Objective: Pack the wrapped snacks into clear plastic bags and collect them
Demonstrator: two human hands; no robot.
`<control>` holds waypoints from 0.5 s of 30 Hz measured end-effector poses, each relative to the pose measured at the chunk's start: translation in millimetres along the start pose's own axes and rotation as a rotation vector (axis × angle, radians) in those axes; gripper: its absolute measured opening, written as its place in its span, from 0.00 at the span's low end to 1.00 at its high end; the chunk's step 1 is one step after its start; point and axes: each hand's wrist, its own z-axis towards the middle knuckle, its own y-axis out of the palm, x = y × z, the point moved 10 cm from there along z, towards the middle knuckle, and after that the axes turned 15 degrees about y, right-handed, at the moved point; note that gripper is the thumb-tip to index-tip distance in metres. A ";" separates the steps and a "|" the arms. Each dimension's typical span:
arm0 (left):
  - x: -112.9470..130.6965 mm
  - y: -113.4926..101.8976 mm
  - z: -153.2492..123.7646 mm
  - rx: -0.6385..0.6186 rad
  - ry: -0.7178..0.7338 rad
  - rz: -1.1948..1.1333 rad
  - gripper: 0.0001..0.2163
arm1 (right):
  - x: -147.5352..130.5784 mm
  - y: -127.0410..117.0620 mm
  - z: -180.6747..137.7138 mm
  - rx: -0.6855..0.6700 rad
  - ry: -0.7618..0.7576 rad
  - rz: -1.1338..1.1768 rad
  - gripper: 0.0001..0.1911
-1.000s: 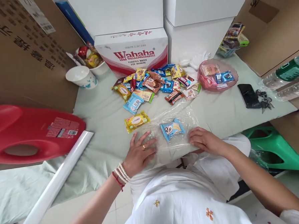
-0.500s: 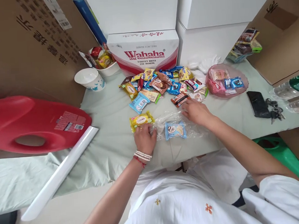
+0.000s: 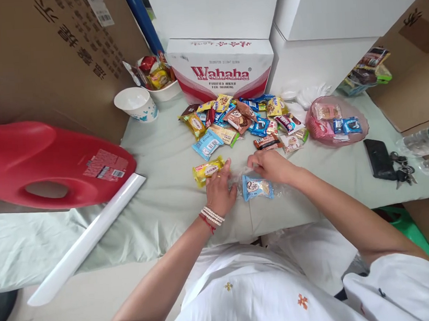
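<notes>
My left hand (image 3: 220, 192) lies with fingers stretched out, fingertips at the right end of a yellow snack packet (image 3: 203, 172), beside a clear plastic bag (image 3: 281, 189). With fingers curled, my right hand (image 3: 272, 166) pinches the bag's upper edge. A light blue wrapped snack (image 3: 257, 187) lies between the two hands; whether it is inside the bag or on top I cannot tell. Beyond the hands spreads a pile of wrapped snacks (image 3: 238, 119), with another light blue packet (image 3: 207, 144) at its front left and a brown packet (image 3: 267, 142) at its front right.
A pink glass bowl (image 3: 361, 136) with packets stands right, near a phone (image 3: 380, 159) and keys (image 3: 402, 174). Behind is a Wahaha box (image 3: 224, 69). Leftward are a paper cup (image 3: 136, 104), a filled white bowl (image 3: 168, 92), a red jug (image 3: 60, 164) and a white strip (image 3: 89, 241).
My right hand has moved from the brown packet toward my left hand and curled its fingers on the plastic bag, which is bunched closer. My left fingers have straightened. The view has shifted slightly.
</notes>
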 end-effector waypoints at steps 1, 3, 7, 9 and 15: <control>-2.3 3.0 1.3 -0.029 -0.010 -0.026 0.32 | -5.5 1.7 -12.3 0.014 -0.026 -0.040 0.12; -7.5 6.5 3.0 -0.066 -0.022 -0.080 0.23 | -14.2 11.5 -37.5 0.032 -0.075 -0.132 0.13; -19.2 -11.8 0.9 0.056 -0.011 -0.142 0.11 | -15.4 37.7 -78.0 0.119 -0.116 -0.252 0.17; -22.4 -26.8 -4.8 0.122 0.005 -0.154 0.08 | -9.2 48.1 -89.4 0.180 -0.094 -0.272 0.24; -13.7 -29.9 -28.0 -0.008 -0.207 -0.571 0.08 | -3.5 66.4 -97.7 0.283 -0.066 -0.170 0.30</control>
